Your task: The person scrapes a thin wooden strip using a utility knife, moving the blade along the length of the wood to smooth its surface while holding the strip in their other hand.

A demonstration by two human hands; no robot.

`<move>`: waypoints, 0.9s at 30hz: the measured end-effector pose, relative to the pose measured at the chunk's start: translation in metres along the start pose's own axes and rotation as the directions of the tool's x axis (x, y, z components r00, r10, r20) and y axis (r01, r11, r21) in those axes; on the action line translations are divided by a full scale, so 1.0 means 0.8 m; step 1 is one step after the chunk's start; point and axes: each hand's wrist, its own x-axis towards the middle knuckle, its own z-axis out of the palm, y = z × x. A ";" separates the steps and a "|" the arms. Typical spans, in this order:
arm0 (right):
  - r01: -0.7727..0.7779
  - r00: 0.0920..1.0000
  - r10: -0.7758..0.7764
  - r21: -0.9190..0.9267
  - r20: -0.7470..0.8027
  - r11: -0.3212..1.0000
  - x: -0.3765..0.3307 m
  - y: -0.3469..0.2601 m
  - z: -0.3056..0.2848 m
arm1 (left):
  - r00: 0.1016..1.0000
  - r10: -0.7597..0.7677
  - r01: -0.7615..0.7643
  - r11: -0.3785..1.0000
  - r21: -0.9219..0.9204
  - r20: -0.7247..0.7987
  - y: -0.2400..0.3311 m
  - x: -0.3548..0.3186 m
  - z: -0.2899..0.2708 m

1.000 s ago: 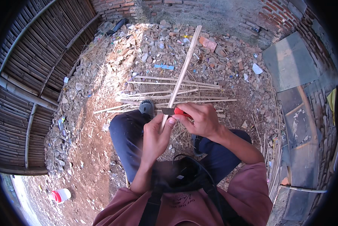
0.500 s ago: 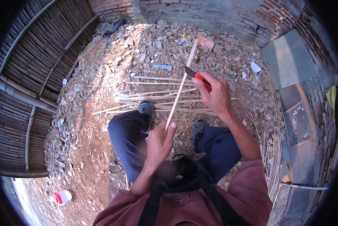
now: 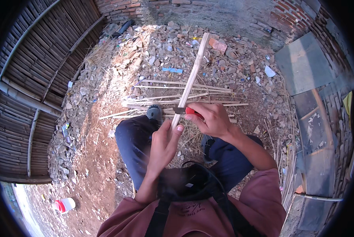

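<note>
My left hand (image 3: pixel 164 143) is closed around the lower end of a long pale bamboo strip (image 3: pixel 193 74), which slants up and away to the right. In my right hand (image 3: pixel 214 120) is a knife with a red handle (image 3: pixel 194 112) and a short dark blade (image 3: pixel 179 110). The blade lies across the strip a little above my left fingers, touching it. Beyond my hands several thin pale bamboo strips (image 3: pixel 153 99) lie on the ground, partly hidden behind the held strip and my right hand.
Stones and rubble (image 3: pixel 161 51) cover the ground toward the brick wall (image 3: pixel 208 15). A bamboo slat wall (image 3: pixel 30 51) stands at left, grey panels (image 3: pixel 303 63) lean at right. A red-and-white plastic container (image 3: pixel 65 205) lies at lower left. More thin strips (image 3: pixel 285 166) lie at right.
My right hand has drawn the knife down the bamboo strip toward my left hand. The strip's broader face now shows more. My left hand still grips its lower end.
</note>
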 end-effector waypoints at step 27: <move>0.055 0.998 -0.056 -0.084 -0.010 0.995 0.001 -0.011 0.009 | 0.991 -0.026 0.031 0.999 0.035 -0.130 -0.002 0.006 0.011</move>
